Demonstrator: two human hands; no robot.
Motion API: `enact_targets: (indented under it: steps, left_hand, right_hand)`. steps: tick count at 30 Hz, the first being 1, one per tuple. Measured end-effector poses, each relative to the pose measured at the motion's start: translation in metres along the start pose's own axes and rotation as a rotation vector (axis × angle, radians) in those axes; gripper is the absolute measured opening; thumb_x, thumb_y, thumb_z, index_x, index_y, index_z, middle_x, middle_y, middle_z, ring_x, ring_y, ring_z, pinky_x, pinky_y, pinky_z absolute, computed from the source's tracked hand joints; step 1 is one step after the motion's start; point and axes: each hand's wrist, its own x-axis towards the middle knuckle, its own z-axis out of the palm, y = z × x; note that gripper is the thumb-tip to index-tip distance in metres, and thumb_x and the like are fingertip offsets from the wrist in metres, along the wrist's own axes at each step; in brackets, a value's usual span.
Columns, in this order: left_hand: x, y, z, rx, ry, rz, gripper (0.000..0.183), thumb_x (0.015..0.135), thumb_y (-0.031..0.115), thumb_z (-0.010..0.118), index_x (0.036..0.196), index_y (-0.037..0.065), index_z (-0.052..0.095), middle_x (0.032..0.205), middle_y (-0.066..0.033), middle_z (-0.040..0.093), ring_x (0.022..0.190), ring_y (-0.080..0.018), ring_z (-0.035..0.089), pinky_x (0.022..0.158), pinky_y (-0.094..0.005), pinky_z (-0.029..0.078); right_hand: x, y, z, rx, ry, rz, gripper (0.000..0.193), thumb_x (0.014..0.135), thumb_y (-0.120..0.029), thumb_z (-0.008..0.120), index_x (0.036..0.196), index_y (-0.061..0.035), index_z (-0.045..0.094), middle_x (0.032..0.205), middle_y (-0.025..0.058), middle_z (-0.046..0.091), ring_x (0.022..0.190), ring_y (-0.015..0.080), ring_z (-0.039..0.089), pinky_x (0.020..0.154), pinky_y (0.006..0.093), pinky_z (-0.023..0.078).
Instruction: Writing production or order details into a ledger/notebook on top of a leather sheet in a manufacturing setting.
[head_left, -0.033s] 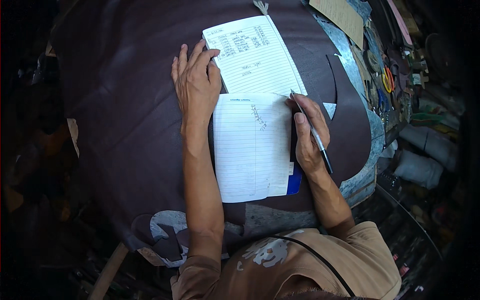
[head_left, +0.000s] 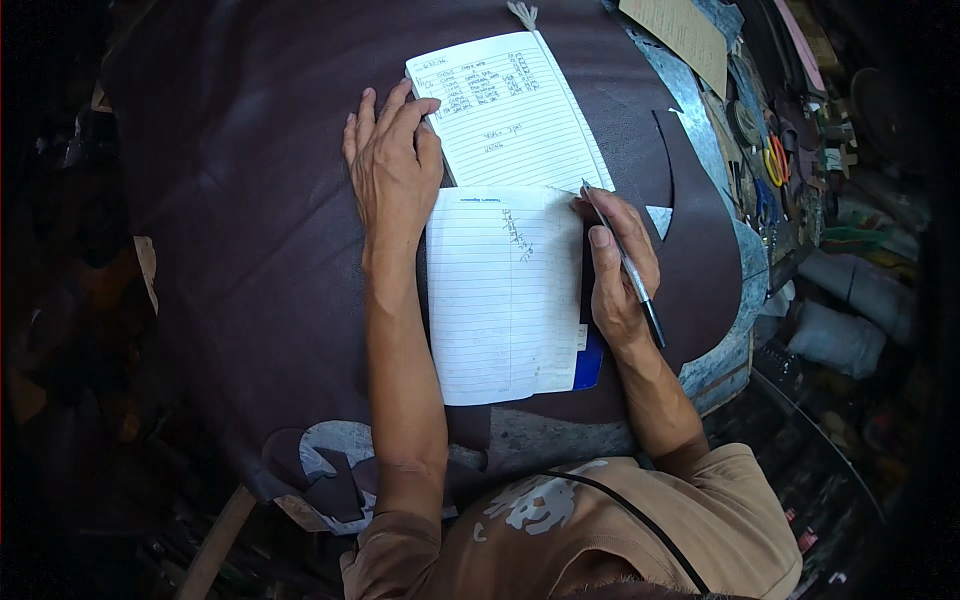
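Note:
An open lined notebook [head_left: 490, 300] lies in front of me, its far page covered with handwriting at the top and its near page mostly blank apart from a slanted jotting. My left hand [head_left: 393, 150] rests flat with fingers spread at the far page's left edge, the index fingertip touching the paper. A silver and black pen [head_left: 630, 265] is gripped in my right hand [head_left: 622, 255], beside the notebook's right edge. Its tip points toward the lower right corner of the far page; whether it touches the paper I cannot tell. A blue cover [head_left: 589, 365] peeks out under the near page.
Dark brown leather [head_left: 270, 250] spreads beneath the notebook, with cut pieces [head_left: 330, 485] at the near left. Past the right edge lie orange-handled scissors [head_left: 775, 160] among cluttered tools. A tan sheet of card [head_left: 680, 40] sits at the far right, and pale wrapped bundles [head_left: 840, 335] lie lower down.

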Motion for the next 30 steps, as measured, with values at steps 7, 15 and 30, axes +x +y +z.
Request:
enact_targets:
  steps: [7, 15, 30]
  left_hand:
    - [-0.0008, 0.0, -0.0006, 0.025, -0.045, -0.029, 0.028, 0.097, 0.017, 0.051, 0.117, 0.011, 0.07, 0.144, -0.0078, 0.056, 0.143, -0.0342, 0.036, 0.121, -0.0475, 0.018]
    - [0.0, 0.0, -0.001, 0.025, -0.046, -0.028, 0.028, 0.096, 0.016, 0.051, 0.116, 0.011, 0.07, 0.143, -0.0078, 0.056, 0.144, -0.0345, 0.035, 0.121, -0.0485, 0.018]
    - [0.0013, 0.0043, -0.0036, -0.009, -0.061, -0.048, 0.033, 0.097, 0.017, 0.05, 0.124, 0.009, 0.066, 0.143, -0.0105, 0.055, 0.144, -0.0375, 0.034, 0.121, -0.051, 0.017]
  right_hand:
    - [-0.001, -0.0022, 0.0014, 0.013, 0.015, 0.025, 0.031, 0.101, -0.017, 0.054, 0.123, 0.0037, 0.062, 0.115, 0.0215, 0.065, 0.109, 0.0291, 0.064, 0.095, 0.0401, 0.05]
    - [-0.0004, -0.0021, 0.0012, -0.012, 0.005, 0.007, 0.032, 0.101, -0.018, 0.054, 0.123, 0.0038, 0.062, 0.116, 0.0219, 0.065, 0.109, 0.03, 0.064, 0.094, 0.0401, 0.05]
    - [-0.0006, -0.0001, 0.0008, 0.044, 0.006, 0.034, 0.033, 0.1, -0.021, 0.056, 0.124, 0.0011, 0.063, 0.117, 0.022, 0.066, 0.11, 0.0314, 0.065, 0.095, 0.0414, 0.052]
